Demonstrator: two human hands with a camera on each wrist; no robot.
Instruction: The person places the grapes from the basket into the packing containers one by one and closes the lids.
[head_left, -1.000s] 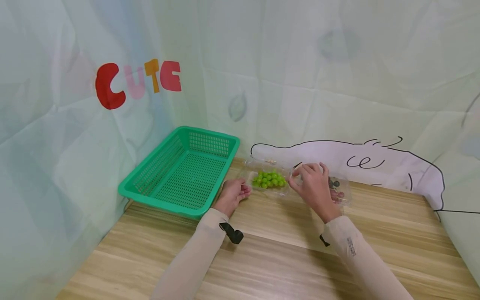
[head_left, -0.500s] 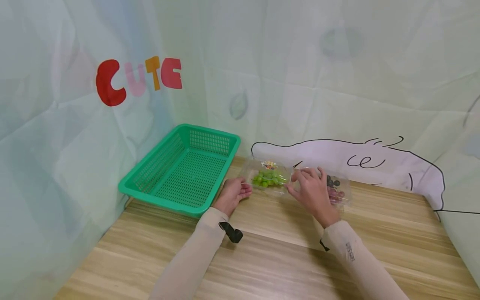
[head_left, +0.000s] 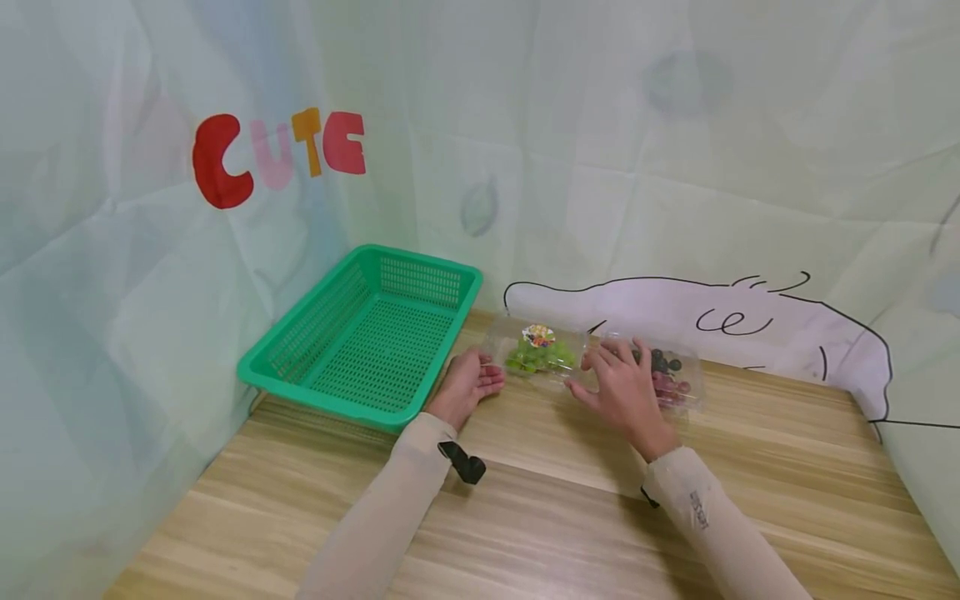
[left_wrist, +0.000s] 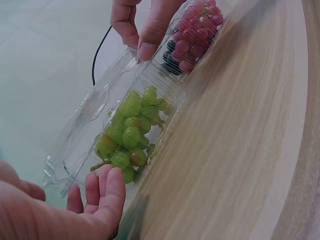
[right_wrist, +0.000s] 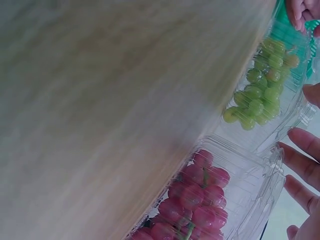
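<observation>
Green grapes (left_wrist: 132, 132) lie in a clear plastic clamshell box (left_wrist: 75, 155), its lid down over them. A round printed label (head_left: 538, 336) shows on the lid in the head view. My left hand (head_left: 468, 387) is at the box's left end, fingers loosely bent with the tips at its side. At the right end, my right hand (head_left: 624, 392) reaches over the lid edge with thumb and fingers spread apart. Beside it stands a second clear box (right_wrist: 250, 200) with red grapes (right_wrist: 192, 205) and dark grapes (head_left: 660, 362), partly hidden behind the right hand in the head view.
A green plastic basket (head_left: 360, 414) with perforated sides stands left of the boxes, close to my left forearm. Behind everything hangs a pale cloth backdrop (head_left: 600, 167) with CUTE letters and a line drawing. The wooden table (head_left: 540, 517) stretches toward me.
The lid of the green grape box has come down, bringing its label into view over the grapes. My right thumb has spread away from the fingers. The left hand has hardly moved.
</observation>
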